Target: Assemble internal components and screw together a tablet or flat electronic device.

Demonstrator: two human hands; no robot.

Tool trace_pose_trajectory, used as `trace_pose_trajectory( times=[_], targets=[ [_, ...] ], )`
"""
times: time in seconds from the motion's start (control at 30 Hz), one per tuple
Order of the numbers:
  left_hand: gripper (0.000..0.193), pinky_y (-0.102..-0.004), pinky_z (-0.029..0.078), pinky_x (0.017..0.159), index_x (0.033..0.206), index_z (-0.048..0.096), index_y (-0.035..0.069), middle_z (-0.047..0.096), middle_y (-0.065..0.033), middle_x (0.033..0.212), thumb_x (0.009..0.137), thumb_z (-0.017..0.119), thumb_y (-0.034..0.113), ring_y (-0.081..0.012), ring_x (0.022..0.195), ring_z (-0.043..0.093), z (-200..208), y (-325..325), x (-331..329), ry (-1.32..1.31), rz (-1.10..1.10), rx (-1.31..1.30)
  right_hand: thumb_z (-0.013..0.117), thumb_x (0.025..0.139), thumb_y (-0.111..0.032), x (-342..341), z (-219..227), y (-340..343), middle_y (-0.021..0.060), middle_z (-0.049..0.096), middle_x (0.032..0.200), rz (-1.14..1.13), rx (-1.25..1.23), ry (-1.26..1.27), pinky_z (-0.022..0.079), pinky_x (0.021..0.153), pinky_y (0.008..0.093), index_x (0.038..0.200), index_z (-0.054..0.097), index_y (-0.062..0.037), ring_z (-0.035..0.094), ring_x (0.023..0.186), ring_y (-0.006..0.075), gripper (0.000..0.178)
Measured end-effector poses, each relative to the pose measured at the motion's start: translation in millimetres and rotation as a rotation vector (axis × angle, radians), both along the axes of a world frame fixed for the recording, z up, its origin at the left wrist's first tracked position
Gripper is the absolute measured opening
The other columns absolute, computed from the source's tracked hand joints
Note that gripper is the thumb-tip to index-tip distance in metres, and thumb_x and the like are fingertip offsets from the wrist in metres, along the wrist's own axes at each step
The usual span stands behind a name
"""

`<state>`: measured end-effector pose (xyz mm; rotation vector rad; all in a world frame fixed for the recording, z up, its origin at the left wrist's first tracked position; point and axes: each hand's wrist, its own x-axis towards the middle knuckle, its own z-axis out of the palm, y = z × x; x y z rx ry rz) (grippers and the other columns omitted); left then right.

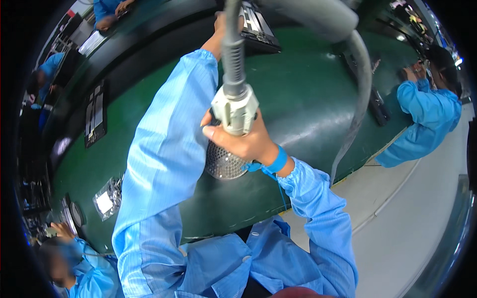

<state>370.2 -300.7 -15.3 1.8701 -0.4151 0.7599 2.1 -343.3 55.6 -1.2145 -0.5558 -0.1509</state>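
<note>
Both hands are busy apart: the right hand wraps the pale collar of an overhead hose, while the left hand reaches far, beside a dark flat panel; the hose hides much of it, so I can't tell whether it grips. Across the green table everything is spread. From above drops the grey hose, ribbed near its end and probably springy, with its weight likely borne overhead. Below the collar, near the table's middle, sits the perforated metal hood, likely stiff and prone to dents; I'd take hold by the ridged collar, as that hand does. The panel looks thin and breakable, best held by its edges. Left and near lies a clear bag, pale-labelled, holding small dark pieces too tiny to name.
</note>
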Motion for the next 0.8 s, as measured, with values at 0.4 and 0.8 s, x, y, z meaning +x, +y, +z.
trace_pose_trajectory(
  times=[0.4, 0.8],
  targets=[
    [0.034, -0.0328, 0.056, 0.083, 0.134, 0.049, 0.002, 0.065, -0.0124, 0.118, 0.101, 0.057, 0.008, -0.0179, 0.099, 0.065, 99, 199, -273, 0.534, -0.733, -0.751, 0.067, 0.091, -0.008, 22, -9, -34, 0.0022, 0.05, 0.055, -0.099, 0.025, 0.143, 0.041, 0.044, 0.0269, 0.099, 0.067, 0.006, 0.049, 0.044, 0.0116, 0.017],
    [0.064, -0.0365, 0.047, 0.096, 0.156, 0.034, 0.006, 0.06, -0.0233, 0.127, 0.1, 0.062, 0.02, -0.0256, 0.104, 0.061, 31, 226, -528, 0.591, 0.145, 0.103, 0.052, 0.096, -0.015, 10, -11, -23, -0.0002, 0.035, 0.056, -0.037, -0.051, 0.149, 0.036, 0.048, 0.0301, 0.111, 0.056, 0.0086, 0.036, 0.045, 0.0108, 0.028]
  ],
)
